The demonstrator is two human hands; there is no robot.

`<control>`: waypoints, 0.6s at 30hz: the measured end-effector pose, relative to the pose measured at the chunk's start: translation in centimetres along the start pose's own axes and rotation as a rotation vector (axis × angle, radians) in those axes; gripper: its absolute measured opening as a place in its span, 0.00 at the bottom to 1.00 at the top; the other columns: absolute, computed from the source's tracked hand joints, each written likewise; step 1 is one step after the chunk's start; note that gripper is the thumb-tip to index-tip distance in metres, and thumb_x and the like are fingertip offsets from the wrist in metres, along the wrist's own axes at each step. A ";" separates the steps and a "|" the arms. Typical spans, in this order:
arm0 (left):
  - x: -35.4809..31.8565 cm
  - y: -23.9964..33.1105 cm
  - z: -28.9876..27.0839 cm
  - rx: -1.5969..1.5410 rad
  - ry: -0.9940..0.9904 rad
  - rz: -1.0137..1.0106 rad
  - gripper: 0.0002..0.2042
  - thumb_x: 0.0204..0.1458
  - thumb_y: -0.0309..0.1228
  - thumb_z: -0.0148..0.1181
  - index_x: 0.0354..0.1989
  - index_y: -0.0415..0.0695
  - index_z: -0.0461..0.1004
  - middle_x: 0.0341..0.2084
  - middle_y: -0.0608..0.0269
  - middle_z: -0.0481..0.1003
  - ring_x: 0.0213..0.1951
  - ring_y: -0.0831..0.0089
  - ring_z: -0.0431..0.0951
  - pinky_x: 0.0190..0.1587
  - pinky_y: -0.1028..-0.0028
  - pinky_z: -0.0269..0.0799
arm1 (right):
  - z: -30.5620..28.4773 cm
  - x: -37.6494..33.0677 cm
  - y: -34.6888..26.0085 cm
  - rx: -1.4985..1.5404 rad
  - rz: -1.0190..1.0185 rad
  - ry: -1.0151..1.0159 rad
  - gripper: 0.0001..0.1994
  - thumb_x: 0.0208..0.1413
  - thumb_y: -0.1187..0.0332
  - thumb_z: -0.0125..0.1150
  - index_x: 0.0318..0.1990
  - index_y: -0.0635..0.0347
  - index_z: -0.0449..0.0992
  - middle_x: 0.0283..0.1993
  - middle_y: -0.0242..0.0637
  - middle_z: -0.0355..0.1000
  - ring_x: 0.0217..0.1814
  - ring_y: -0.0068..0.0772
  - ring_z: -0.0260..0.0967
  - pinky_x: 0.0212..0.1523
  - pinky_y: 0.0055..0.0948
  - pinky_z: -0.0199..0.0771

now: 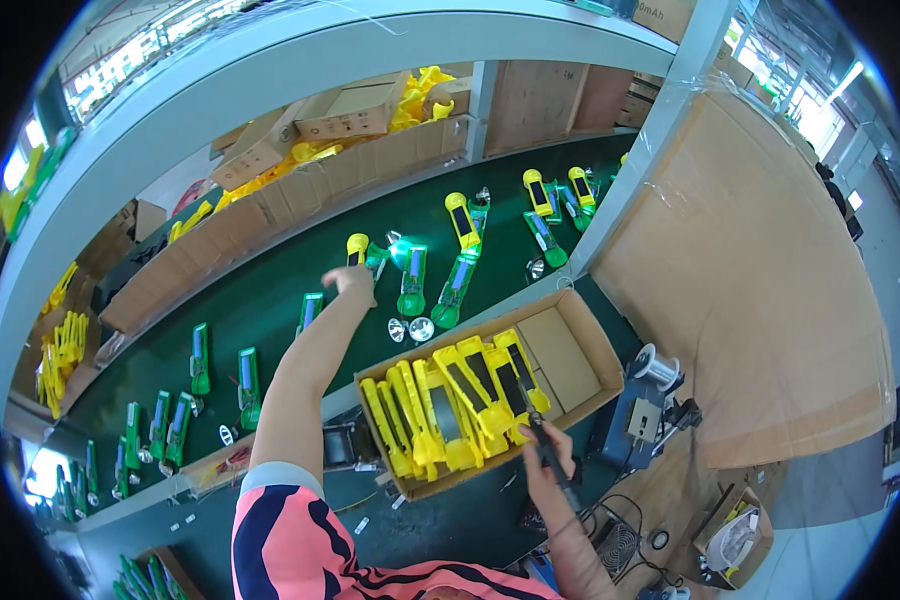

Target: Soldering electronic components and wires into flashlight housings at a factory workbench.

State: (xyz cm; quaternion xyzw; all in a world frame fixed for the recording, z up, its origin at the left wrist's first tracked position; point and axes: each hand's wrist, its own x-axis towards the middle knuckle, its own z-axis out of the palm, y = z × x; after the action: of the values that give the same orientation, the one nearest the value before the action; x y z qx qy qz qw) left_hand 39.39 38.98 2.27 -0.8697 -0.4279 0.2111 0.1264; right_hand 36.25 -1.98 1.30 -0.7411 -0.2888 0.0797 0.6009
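My left hand [352,284] reaches over the dark green conveyor, closed around the lower part of a yellow casing [357,246] with a dark panel; some fingers are hidden. Beside that casing lies a green casing [378,259] with a bright lit lamp [394,240]. In my right hand [552,468] is a soldering iron [548,447], its tip angled up over the right part of a cardboard box [582,392]. Several yellow casings [446,412], some with dark panels, lie inside that box. Near the box's upper edge sit two round silver reflectors [421,329].
Green casings [199,358] with wires and reflectors line the conveyor [270,310]. A white shelf frame [660,170] rises on the right, by a large cardboard sheet [760,280]. Behind the conveyor are boxes of yellow parts [300,190]. A solder spool [657,367] stands right of the box.
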 end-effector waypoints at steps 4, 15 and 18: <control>1.9 4.7 3.1 0.109 1.029 0.807 0.08 0.46 0.33 0.50 0.34 0.48 0.72 0.38 0.61 0.71 0.53 0.58 0.62 0.51 0.52 0.56 | 1.0 2.0 -0.1 -0.210 -0.108 -0.115 0.27 0.43 0.75 0.62 0.49 0.64 0.54 0.48 0.40 0.69 0.53 0.34 0.64 0.53 0.27 0.60; -11.6 -3.0 -8.2 -0.075 0.863 1.035 0.35 0.36 0.33 0.57 0.56 0.45 0.51 0.24 0.59 0.68 0.33 0.63 0.71 0.56 0.54 0.50 | 5.0 3.0 0.6 -0.346 -0.173 -0.128 0.27 0.40 0.77 0.60 0.51 0.60 0.59 0.47 0.40 0.68 0.51 0.41 0.65 0.50 0.29 0.63; -22.8 -4.6 -10.8 -0.127 0.900 1.130 0.32 0.36 0.33 0.57 0.55 0.54 0.57 0.19 0.61 0.68 0.26 0.63 0.71 0.37 0.65 0.64 | 5.3 3.7 2.1 -0.283 -0.295 -0.008 0.26 0.39 0.78 0.60 0.50 0.60 0.60 0.44 0.42 0.67 0.45 0.45 0.66 0.44 0.33 0.65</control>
State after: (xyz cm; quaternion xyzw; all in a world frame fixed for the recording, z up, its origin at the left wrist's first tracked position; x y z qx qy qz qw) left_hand 28.94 23.18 19.46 -0.9663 0.1688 -0.1593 0.1110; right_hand 37.51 4.19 -1.27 -0.7674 -0.4049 -0.0476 0.4949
